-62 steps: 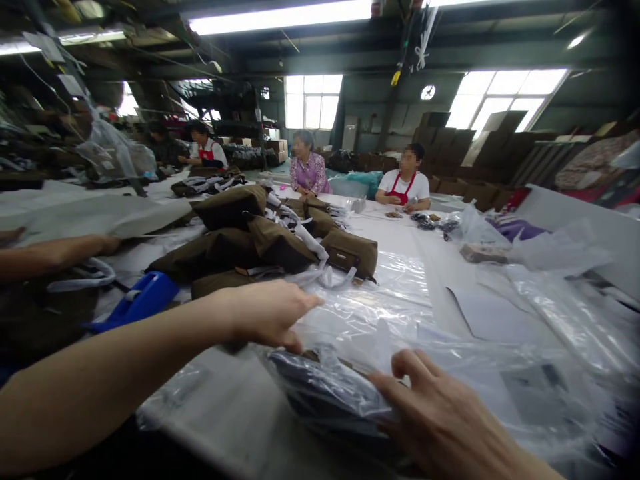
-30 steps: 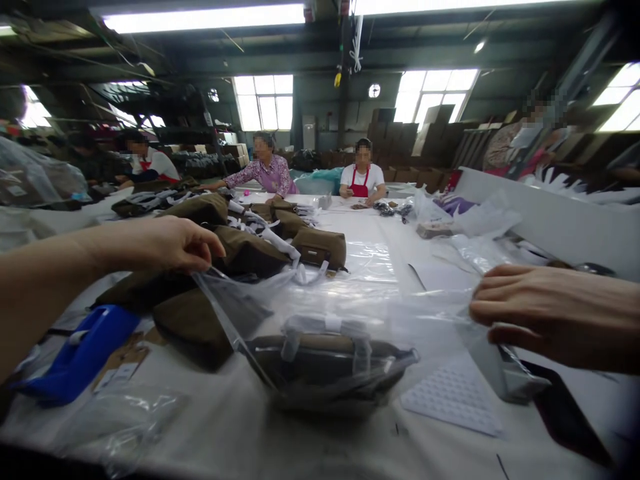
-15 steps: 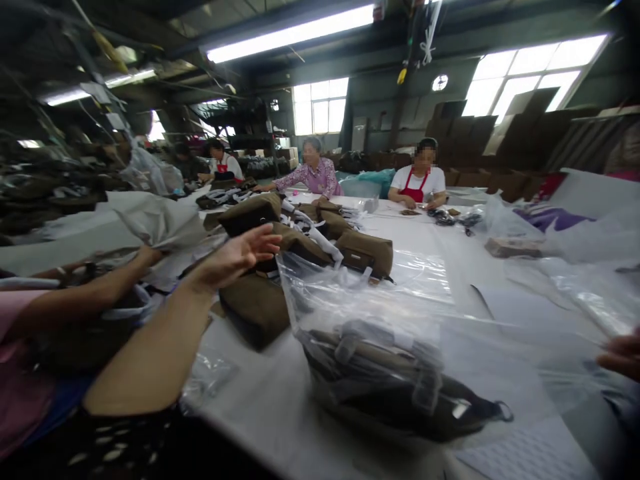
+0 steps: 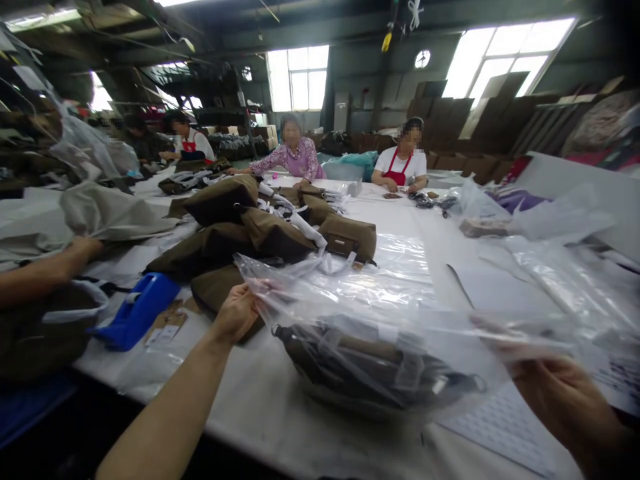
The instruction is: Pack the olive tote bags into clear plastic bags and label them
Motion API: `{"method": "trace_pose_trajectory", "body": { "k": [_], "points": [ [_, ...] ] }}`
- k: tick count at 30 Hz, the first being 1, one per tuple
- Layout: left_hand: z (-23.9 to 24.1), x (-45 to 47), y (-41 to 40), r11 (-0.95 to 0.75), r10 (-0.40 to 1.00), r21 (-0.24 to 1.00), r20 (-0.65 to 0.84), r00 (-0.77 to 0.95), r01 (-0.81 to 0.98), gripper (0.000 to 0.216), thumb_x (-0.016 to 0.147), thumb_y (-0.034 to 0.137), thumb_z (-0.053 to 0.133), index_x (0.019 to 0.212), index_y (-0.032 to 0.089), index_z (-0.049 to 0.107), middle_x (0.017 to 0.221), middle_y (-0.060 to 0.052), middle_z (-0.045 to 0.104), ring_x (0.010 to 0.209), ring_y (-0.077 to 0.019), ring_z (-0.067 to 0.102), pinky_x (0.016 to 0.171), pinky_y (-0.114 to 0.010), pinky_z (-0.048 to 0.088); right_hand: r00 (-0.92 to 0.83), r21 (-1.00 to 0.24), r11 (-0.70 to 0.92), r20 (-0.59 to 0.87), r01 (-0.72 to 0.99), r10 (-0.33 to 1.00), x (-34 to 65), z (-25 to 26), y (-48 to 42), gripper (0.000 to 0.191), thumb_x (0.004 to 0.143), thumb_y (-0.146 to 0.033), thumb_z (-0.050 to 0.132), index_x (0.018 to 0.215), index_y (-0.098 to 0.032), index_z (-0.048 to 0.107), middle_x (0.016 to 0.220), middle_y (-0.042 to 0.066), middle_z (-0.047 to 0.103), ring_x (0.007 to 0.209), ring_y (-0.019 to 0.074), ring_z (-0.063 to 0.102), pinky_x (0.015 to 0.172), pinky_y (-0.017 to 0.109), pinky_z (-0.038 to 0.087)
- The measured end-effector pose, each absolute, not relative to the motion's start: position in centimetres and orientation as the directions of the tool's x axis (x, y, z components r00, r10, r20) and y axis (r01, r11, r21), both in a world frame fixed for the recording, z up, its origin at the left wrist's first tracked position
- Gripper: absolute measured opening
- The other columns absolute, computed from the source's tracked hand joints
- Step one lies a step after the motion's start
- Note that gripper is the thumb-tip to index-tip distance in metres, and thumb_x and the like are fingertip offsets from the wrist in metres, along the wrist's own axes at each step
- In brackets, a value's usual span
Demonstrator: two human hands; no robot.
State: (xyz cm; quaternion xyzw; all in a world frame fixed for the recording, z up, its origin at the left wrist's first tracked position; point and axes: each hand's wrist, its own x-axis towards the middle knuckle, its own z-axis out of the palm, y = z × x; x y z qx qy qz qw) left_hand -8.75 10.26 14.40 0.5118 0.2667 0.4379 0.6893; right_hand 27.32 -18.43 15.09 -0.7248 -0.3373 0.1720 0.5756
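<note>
A clear plastic bag [image 4: 345, 293] lies over and around a dark olive handbag [image 4: 370, 373] on the white table. My left hand [image 4: 239, 312] pinches the plastic at its left upper corner. On the other side my right hand [image 4: 555, 380] grips the plastic's right end, partly seen through the film. The handbag sits between my hands, its straps wrapped in pale padding and a metal ring showing at its right end. Just beyond my left hand lies a pile of olive bags [image 4: 270, 233].
A blue tape dispenser [image 4: 140, 310] and brown tags [image 4: 167, 323] lie to the left. A co-worker's arm [image 4: 55, 267] reaches in there beside grey cloth [image 4: 105, 207]. More plastic bags [image 4: 565, 280] are at the right. People [image 4: 403, 163] work across the table [image 4: 250, 413].
My left hand has come down from above and closed on the plastic. My right hand has moved in from the right edge and holds the other end. The view has shifted, revealing the tape dispenser.
</note>
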Motion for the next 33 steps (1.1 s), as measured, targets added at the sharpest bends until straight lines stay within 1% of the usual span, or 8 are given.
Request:
{"method": "trace_pose_trajectory", "body": {
  "k": [3,7,11,14,18,22,30,33],
  "points": [
    [15.0,-6.9,11.7,0.117,0.906,0.932,0.042,0.422,-0.343,0.027,0.079,0.038,0.063,0.078,0.011,0.066,0.079,-0.009,0.071,0.074,-0.0188,0.067,0.076,-0.029,0.053,0.795,-0.985,0.110,-0.043,-0.136,0.605,28.2,14.5,-15.4,0.020,0.077,-0.042,0.067,0.074,-0.022,0.064,0.086,0.003,0.068,0.091,0.0209,0.064,0.096,0.035,0.045],
    [17.8,-2.8,15.8,0.207,0.913,0.926,-0.067,0.403,-0.315,0.030,0.090,0.029,0.047,0.074,0.008,0.061,0.069,-0.010,0.068,0.062,-0.0169,0.066,0.063,-0.029,0.054,0.758,-0.946,0.092,-0.190,-0.312,0.625,30.9,18.6,-9.7,0.020,0.088,-0.026,0.053,0.072,-0.015,0.058,0.076,0.001,0.064,0.076,0.0131,0.064,0.091,0.033,0.046],
    [21.5,-1.9,17.9,0.142,0.902,0.923,0.028,0.431,-0.358,0.029,0.089,0.033,0.049,0.075,0.010,0.060,0.069,-0.008,0.068,0.063,-0.0173,0.066,0.064,-0.030,0.054,0.788,-0.963,0.175,-0.055,-0.204,0.614,32.9,22.2,-8.3,0.020,0.089,-0.024,0.051,0.071,-0.016,0.056,0.071,0.000,0.062,0.070,0.0116,0.063,0.087,0.032,0.046],
    [20.4,-3.9,16.4,0.069,0.846,0.953,0.100,0.523,-0.294,0.030,0.083,0.041,0.058,0.073,0.012,0.061,0.070,-0.007,0.069,0.063,-0.0161,0.065,0.067,-0.028,0.053,0.777,-0.972,0.154,-0.042,-0.178,0.628,33.5,19.5,-11.3,0.013,0.082,-0.029,0.061,0.072,-0.021,0.060,0.069,-0.002,0.063,0.068,0.0120,0.063,0.084,0.027,0.047],
    [12.8,-6.3,12.7,0.175,0.698,0.985,-0.115,0.707,-0.013,0.040,0.071,0.054,0.066,0.072,0.014,0.064,0.071,-0.006,0.069,0.065,-0.0177,0.065,0.070,-0.029,0.050,0.690,-0.978,-0.056,-0.182,-0.202,0.701,32.4,9.6,-15.6,0.023,0.065,-0.042,0.075,0.069,-0.022,0.064,0.064,0.002,0.065,0.066,0.0195,0.063,0.080,0.033,0.050],
    [5.1,-7.4,9.3,0.246,0.614,0.956,-0.280,0.738,0.159,0.047,0.071,0.061,0.061,0.071,0.014,0.063,0.069,-0.008,0.070,0.064,-0.0205,0.066,0.068,-0.032,0.050,0.572,-0.959,-0.263,-0.276,-0.108,0.772,29.8,1.7,-17.9,0.047,0.065,-0.064,0.065,0.069,-0.017,0.063,0.064,0.006,0.066,0.065,0.0249,0.063,0.075,0.041,0.051],
    [2.8,-10.2,7.2,0.108,0.473,0.908,-0.405,0.783,0.405,0.045,0.079,0.059,0.050,0.071,0.018,0.067,0.074,-0.005,0.071,0.074,-0.0218,0.065,0.077,-0.033,0.048,0.316,-0.924,-0.317,-0.242,0.214,0.918,27.1,-0.1,-20.8,0.050,0.083,-0.060,0.044,0.063,-0.019,0.065,0.065,0.006,0.066,0.069,0.0269,0.063,0.075,0.042,0.049],
    [3.7,-11.2,7.1,-0.038,0.391,0.860,-0.455,0.800,0.508,0.030,0.080,0.044,0.054,0.076,0.019,0.070,0.081,-0.004,0.071,0.082,-0.0232,0.063,0.083,-0.034,0.046,0.230,-0.905,-0.306,-0.244,0.296,0.942,26.1,-0.5,-22.2,0.044,0.088,-0.054,0.040,0.084,-0.020,0.069,0.076,0.007,0.069,0.080,0.0281,0.064,0.082,0.045,0.048]
  ]
}}
